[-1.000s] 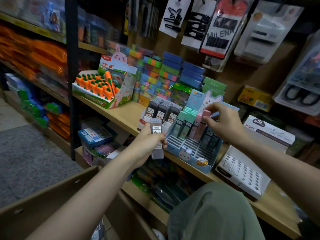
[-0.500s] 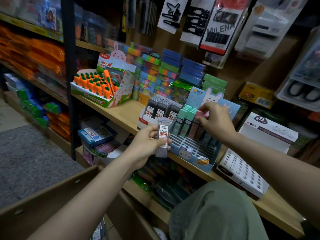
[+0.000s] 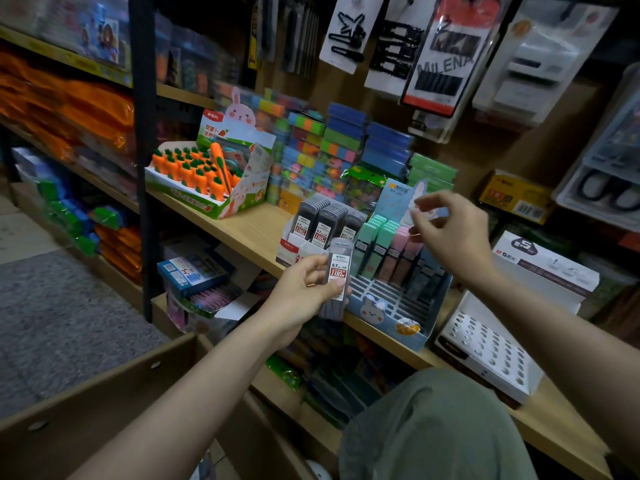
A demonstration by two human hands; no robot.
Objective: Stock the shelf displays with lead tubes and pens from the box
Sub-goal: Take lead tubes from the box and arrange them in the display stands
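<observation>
My left hand [image 3: 306,284] grips a small stack of grey lead tubes [image 3: 337,271], label facing me, just in front of the white display of grey lead tubes [image 3: 320,228]. To its right stands the blue bunny display [image 3: 398,292] holding mint and pink tubes [image 3: 386,247] in its back rows; its front slots are bare. My right hand [image 3: 450,233] hovers above the pink tubes with fingers loosely curled and nothing in them. The brown cardboard box [image 3: 104,403] sits at the lower left.
A carrot-eraser display [image 3: 204,178] stands left on the wooden shelf [image 3: 252,233]. A white perforated pen display [image 3: 491,355] sits to the right. Colourful eraser stacks [image 3: 332,154] line the back; carded goods [image 3: 443,53] hang overhead. My knee [image 3: 436,431] is below.
My right hand let go of the pink tube, now seated in the bunny display, and lifted up. My left hand turned the grey tubes upright and raised them slightly.
</observation>
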